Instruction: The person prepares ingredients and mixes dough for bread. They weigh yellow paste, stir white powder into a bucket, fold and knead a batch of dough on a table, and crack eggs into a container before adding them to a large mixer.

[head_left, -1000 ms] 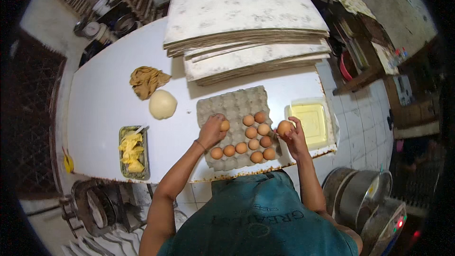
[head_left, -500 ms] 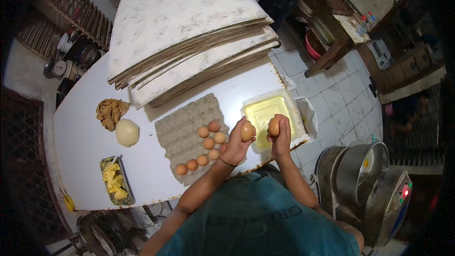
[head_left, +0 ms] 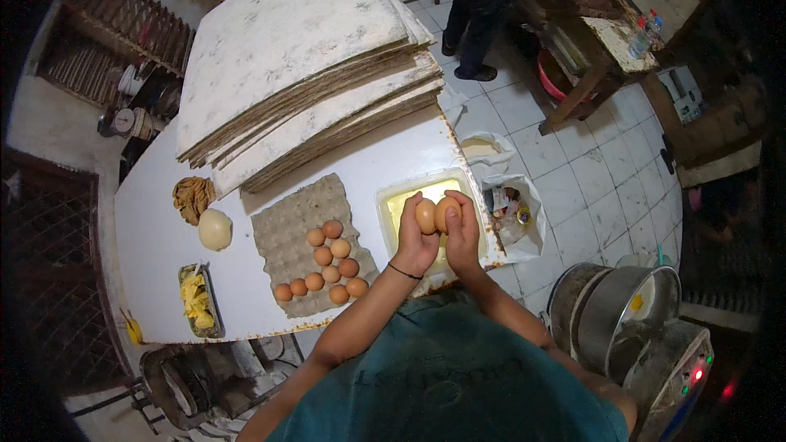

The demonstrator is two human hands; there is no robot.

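Over the white tub (head_left: 383, 233) of pale yellow liquid, my two hands are close together. My left hand (head_left: 415, 244) is closed round a brown egg (head_left: 425, 216). Another brown egg (head_left: 446, 214) sits in my right hand (head_left: 463, 239), fingers wrapped about it. The two eggs touch or nearly touch; I cannot make out any crack. To the left of my left hand lies a grey egg carton (head_left: 282, 229) with several brown eggs (head_left: 331, 273) in its near and right-hand cups.
Stacked floury boards (head_left: 286, 41) fill the table's far side. On the left are a crumpled brown cloth (head_left: 193, 199), a dough ball (head_left: 214, 229) and a dish of yellow fat (head_left: 196, 299). A mixer bowl (head_left: 598, 311) stands right; a rubbish bag (head_left: 524, 233) hangs beyond the tub. Another person (head_left: 479, 16) stands behind.
My hands have come together, bringing the two eggs from apart to side by side. The view has shifted, showing more of the rubbish bag and of the other person's legs.
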